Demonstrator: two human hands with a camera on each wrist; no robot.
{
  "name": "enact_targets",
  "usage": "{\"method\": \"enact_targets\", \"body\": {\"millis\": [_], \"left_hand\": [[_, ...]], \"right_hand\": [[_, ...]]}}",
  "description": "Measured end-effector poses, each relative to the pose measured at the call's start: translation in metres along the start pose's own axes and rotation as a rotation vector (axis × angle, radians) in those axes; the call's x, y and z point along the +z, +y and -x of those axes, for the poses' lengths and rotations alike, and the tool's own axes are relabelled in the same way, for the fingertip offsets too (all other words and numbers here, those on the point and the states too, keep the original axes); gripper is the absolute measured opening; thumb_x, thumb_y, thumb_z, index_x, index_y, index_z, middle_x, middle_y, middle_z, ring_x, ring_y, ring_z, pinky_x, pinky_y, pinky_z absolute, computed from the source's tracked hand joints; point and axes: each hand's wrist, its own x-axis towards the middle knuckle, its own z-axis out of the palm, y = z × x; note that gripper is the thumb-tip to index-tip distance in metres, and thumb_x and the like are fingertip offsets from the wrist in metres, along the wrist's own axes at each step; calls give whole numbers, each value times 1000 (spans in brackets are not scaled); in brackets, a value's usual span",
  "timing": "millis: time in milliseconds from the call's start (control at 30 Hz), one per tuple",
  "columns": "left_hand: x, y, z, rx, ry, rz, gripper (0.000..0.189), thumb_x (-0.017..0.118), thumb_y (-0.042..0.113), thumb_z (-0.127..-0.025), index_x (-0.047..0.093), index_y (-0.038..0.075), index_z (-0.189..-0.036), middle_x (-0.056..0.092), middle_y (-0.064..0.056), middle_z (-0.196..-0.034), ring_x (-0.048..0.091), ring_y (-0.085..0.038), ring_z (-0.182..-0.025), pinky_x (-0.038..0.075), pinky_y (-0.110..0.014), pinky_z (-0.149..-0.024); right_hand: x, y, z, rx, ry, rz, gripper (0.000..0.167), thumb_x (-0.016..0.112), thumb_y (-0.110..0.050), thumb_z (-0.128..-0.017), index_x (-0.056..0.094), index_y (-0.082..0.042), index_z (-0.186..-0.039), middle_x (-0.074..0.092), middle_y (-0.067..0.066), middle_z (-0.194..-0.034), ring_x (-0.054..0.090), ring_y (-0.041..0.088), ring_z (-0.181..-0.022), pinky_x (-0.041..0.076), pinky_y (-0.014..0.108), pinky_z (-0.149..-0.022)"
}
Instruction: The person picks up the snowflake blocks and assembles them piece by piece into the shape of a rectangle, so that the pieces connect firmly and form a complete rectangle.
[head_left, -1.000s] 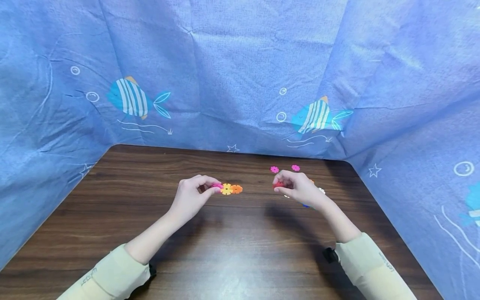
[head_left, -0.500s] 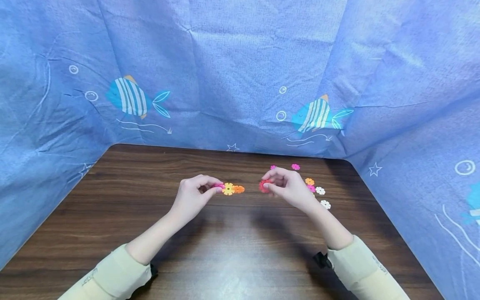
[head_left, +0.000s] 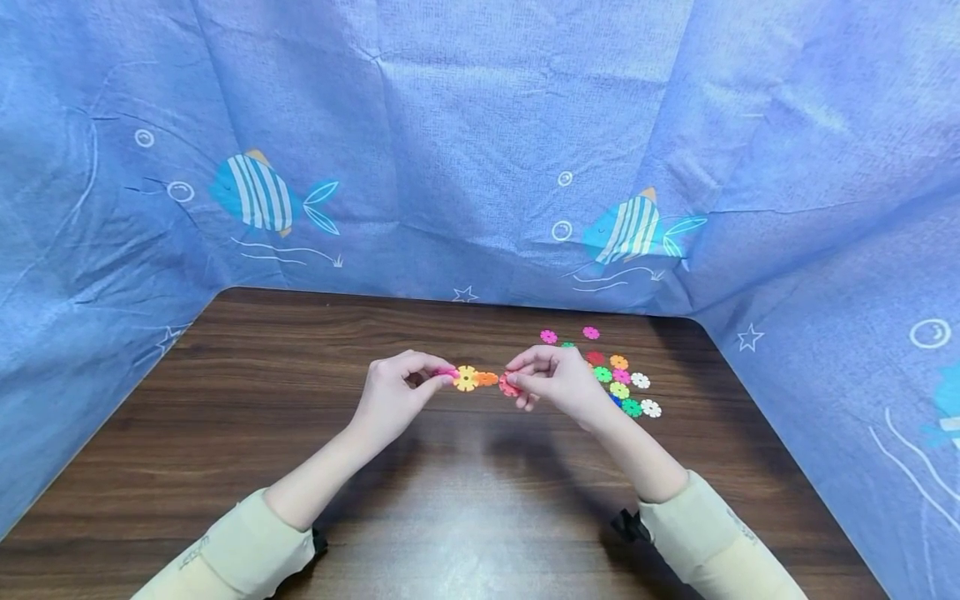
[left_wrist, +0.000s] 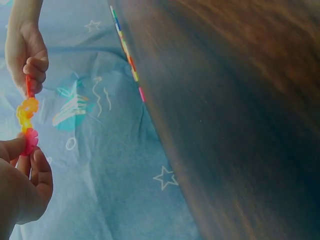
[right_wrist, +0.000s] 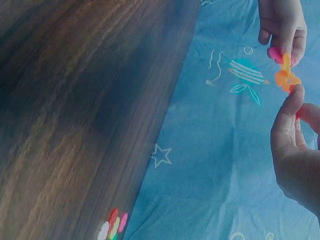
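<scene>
My left hand (head_left: pixel 401 387) pinches a pink snowflake disc (left_wrist: pixel 31 141) between thumb and fingers, above the table. Joined to that disc in a row are a yellow disc (head_left: pixel 466 378) and an orange disc (head_left: pixel 487 379). From the other side, my right hand (head_left: pixel 558 379) pinches a red snowflake disc (head_left: pixel 507 384). Its edge meets the orange disc's end in the head view; whether the slots interlock cannot be made out. In the right wrist view the fingertips partly cover the red disc (right_wrist: pixel 298 114).
Loose snowflake discs in several colours lie right of my right hand, among them a white disc (head_left: pixel 651 408), a green disc (head_left: pixel 632 407) and a pink disc (head_left: pixel 591 332). The brown wooden table (head_left: pixel 300 333) is backed by a blue fish-print cloth (head_left: pixel 480 125).
My right hand has moved left with the red disc, up to the orange end of the row. My left hand has shifted slightly right with the joined discs.
</scene>
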Motion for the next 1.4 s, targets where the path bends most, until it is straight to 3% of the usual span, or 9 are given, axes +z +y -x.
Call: {"method": "enact_targets", "body": {"millis": [267, 467, 800, 1067, 1400], "left_hand": [[2, 0, 1, 4, 4, 6, 10, 78, 12, -76, 75, 16, -85, 69, 9, -77, 56, -9, -59, 46, -20, -52], [2, 4, 2, -17, -5, 9, 10, 78, 13, -77, 75, 17, -85, 70, 10, -78, 56, -4, -62, 49, -24, -55], [6, 9, 4, -21, 61, -43, 8, 80, 15, -74, 76, 18, -82, 70, 11, -76, 57, -2, -63, 45, -19, -55], [13, 11, 7, -2, 98, -39, 9, 79, 14, -75, 76, 14, -83, 71, 8, -77, 62, -3, -69, 44, -20, -53], [17, 10, 8, 10, 125, -32, 11, 80, 12, -73, 76, 11, -83, 71, 5, -76, 62, -4, -67, 43, -16, -53]], "right_hand": [[3, 0, -1, 23, 0, -4, 24, 69, -8, -86, 63, 8, -104, 71, 13, -82, 67, 20, -60, 57, 43, -60], [5, -1, 0, 45, -16, -20, 31, 68, -10, -86, 61, 11, -108, 71, 13, -82, 68, 20, -61, 56, 45, -64], [13, -4, 7, 49, 84, -30, 20, 67, -9, -87, 67, 4, -103, 71, 15, -81, 69, 23, -62, 57, 42, -63], [21, -3, 11, 35, 179, -58, 20, 66, -5, -87, 65, 7, -103, 70, 21, -82, 69, 22, -61, 57, 42, -62], [29, -1, 14, -6, 218, -131, 19, 65, 1, -86, 64, 11, -102, 67, 30, -84, 68, 20, -58, 57, 40, -60]]}}
